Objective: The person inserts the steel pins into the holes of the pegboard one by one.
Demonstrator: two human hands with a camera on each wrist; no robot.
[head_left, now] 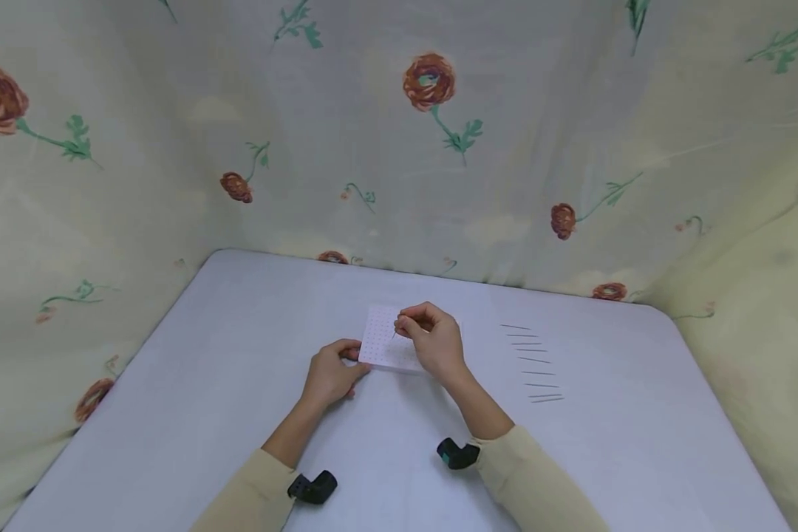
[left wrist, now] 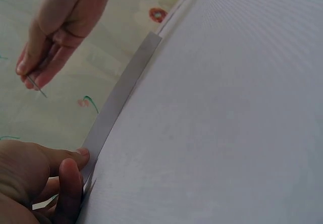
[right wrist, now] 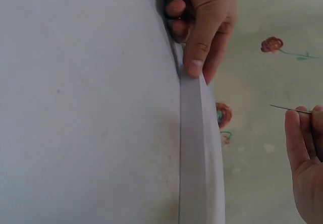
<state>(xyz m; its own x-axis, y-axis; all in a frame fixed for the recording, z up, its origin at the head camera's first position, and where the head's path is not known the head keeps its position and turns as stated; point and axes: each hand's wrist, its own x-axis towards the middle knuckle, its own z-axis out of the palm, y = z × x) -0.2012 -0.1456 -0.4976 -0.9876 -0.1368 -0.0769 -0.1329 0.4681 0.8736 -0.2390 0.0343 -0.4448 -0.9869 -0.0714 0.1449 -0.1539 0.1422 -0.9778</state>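
A white board (head_left: pixel 380 336) with a grid of small dots lies flat on the table. At its near left corner, my left hand (head_left: pixel 331 375) grips the edge, thumb on the front side (left wrist: pixel 118 90) and fingers along the left side. Above the board, my right hand (head_left: pixel 435 341) pinches a thin needle (right wrist: pixel 287 108) between thumb and fingertips. The needle's free end points down toward the dotted top; whether it touches the surface I cannot tell. Part of the board's right side is hidden by the right hand.
Several thin dark needles (head_left: pixel 535 360) lie in a loose column on the white table (head_left: pixel 625 414), right of the board. A floral curtain (head_left: pixel 372 148) hangs behind the table and along its sides. Each wrist wears a small black camera (head_left: pixel 312 488).
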